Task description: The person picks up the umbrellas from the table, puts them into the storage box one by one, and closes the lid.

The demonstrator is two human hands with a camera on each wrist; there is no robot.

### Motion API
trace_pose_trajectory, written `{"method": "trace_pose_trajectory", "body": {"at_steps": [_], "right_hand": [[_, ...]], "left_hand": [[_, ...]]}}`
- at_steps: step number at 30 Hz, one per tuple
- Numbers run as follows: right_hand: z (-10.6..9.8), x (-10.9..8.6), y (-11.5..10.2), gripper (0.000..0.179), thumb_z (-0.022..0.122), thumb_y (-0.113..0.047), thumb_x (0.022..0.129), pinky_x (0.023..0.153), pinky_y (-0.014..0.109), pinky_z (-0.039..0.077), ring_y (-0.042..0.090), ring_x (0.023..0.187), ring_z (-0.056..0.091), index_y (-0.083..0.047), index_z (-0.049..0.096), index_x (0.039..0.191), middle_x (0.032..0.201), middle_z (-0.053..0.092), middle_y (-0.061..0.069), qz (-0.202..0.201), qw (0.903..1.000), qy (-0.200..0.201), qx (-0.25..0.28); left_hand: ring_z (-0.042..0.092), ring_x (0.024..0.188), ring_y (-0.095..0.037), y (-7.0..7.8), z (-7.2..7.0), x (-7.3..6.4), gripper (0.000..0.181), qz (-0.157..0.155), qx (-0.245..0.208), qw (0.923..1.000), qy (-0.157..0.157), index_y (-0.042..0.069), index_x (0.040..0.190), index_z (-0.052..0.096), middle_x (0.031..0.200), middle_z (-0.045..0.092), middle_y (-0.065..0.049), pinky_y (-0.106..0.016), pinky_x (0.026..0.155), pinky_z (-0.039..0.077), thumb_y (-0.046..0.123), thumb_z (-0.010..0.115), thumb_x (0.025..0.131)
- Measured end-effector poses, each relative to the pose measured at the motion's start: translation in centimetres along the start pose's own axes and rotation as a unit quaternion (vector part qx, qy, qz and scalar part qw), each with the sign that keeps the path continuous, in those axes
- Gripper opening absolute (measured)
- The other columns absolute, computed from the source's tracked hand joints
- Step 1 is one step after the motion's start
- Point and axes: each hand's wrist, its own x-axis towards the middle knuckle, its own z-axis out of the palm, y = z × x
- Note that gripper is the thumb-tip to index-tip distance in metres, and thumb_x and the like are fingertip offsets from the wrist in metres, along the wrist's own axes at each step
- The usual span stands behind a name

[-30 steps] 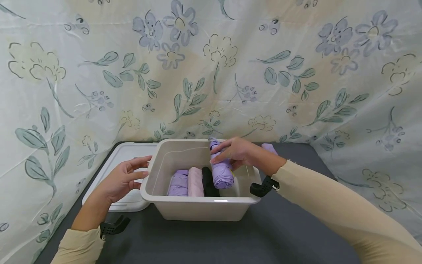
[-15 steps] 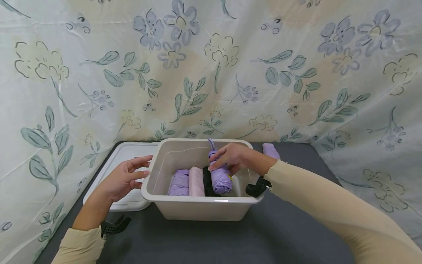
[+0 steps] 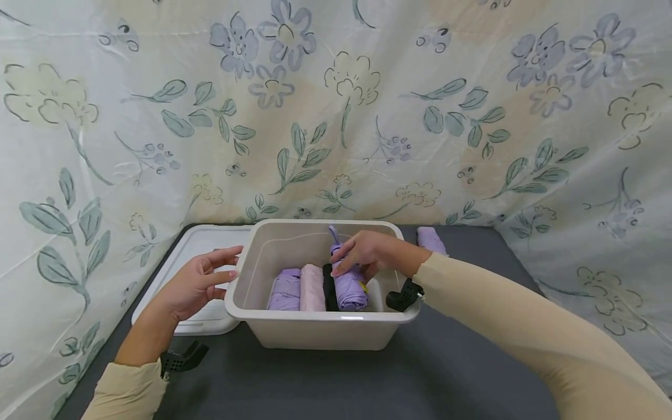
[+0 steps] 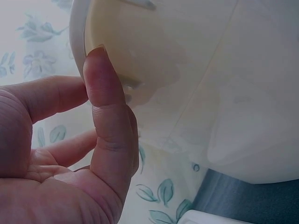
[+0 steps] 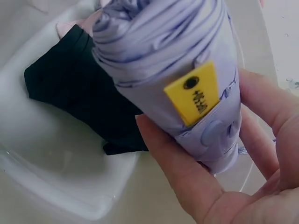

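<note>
My right hand (image 3: 375, 252) grips a folded purple umbrella (image 3: 349, 290) between thumb and fingers, inside a beige plastic bin (image 3: 321, 331). In the right wrist view the umbrella (image 5: 140, 77) shows a yellow tag (image 5: 196, 93) and a fastened strap; its wrist loop points to the bin's back. Left of it in the bin lie a black roll (image 3: 329, 289), a pink roll (image 3: 312, 289) and a purple roll (image 3: 285, 290), side by side. My left hand (image 3: 196, 286) touches the bin's left rim with extended fingers, seen close against the wall in the left wrist view.
A white lid (image 3: 202, 325) lies flat on the dark grey table (image 3: 315, 385), left of and partly behind the bin. Another purple roll (image 3: 431, 240) lies behind my right forearm. A floral curtain (image 3: 336, 116) hangs along the back and sides.
My right hand has lowered the purple umbrella deeper into the bin and slightly left, against the black roll. The left hand stays at the rim.
</note>
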Motion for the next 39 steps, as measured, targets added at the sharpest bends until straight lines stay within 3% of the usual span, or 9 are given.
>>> {"method": "trace_pose_trajectory", "body": {"at_steps": [11,31,35,39], "right_hand": [[1.0,1.0,0.4,0.042,0.09,-0.013,0.078,0.078,0.046,0.064,0.035,0.093,0.071,-0.009,0.077,0.118,0.116,0.07,0.015,0.008,0.9993,0.01,-0.036],[1.5,1.5,1.2,0.04,0.089,-0.012,0.079,0.071,0.042,0.063,0.029,0.079,0.072,-0.009,0.077,0.117,0.103,0.076,0.01,-0.009,0.9968,0.001,-0.079],[1.5,1.6,1.2,0.038,0.086,-0.01,0.081,0.074,0.045,0.064,0.033,0.085,0.073,-0.009,0.076,0.118,0.11,0.073,0.013,0.001,0.9975,-0.008,-0.07],[1.5,1.7,1.2,0.042,0.085,-0.012,0.083,0.081,0.055,0.062,0.045,0.103,0.069,-0.01,0.074,0.124,0.132,0.063,0.02,0.017,0.9985,-0.018,-0.049]], "left_hand": [[0.065,0.108,-0.013,0.2,0.1,0.0,0.06,-0.003,0.017,0.9998,0.007,0.001,0.157,0.036,0.127,0.059,0.001,-0.036,0.08,0.063,0.011,0.061,0.103],[0.065,0.109,-0.013,0.1,0.2,-0.2,0.062,-0.01,0.026,0.9995,0.017,0.003,0.158,0.036,0.129,0.057,0.002,-0.035,0.081,0.063,0.013,0.062,0.103],[0.065,0.108,-0.013,0.0,0.2,-0.2,0.061,-0.01,0.019,0.9997,0.015,0.002,0.157,0.036,0.128,0.058,0.002,-0.036,0.081,0.063,0.012,0.061,0.103],[0.065,0.106,-0.013,-0.1,0.1,-0.2,0.06,-0.01,0.01,0.9998,0.012,0.0,0.157,0.036,0.126,0.058,0.001,-0.036,0.079,0.064,0.01,0.061,0.102]]}}
